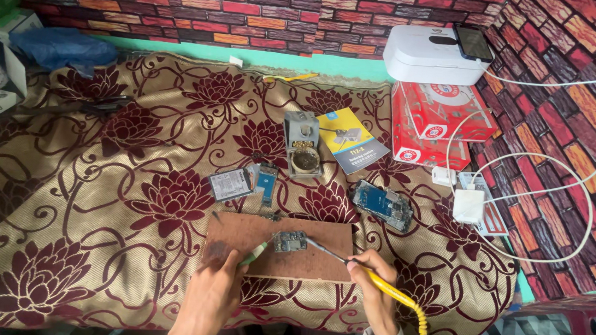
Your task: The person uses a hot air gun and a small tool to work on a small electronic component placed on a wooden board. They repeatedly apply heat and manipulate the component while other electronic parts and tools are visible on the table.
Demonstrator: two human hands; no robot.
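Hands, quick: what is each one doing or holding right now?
Left hand: closed on a thin green-tipped tool, its tip at the small circuit board.
Right hand: closed on a yellow-handled soldering iron, tip touching that board.

Maroon-flowered gold cloth (118,196), yellow-handled iron (381,284)

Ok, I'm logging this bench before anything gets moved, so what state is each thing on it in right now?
Small circuit board: flat on the wooden board, iron tip at its edge.
Soldering iron: held in the right hand.
Tweezers: pinched in the left hand, tip by the board.
Opened phone: back off, insides showing.
Tip-cleaner stand: upright, unused.
White charger: cable attached.
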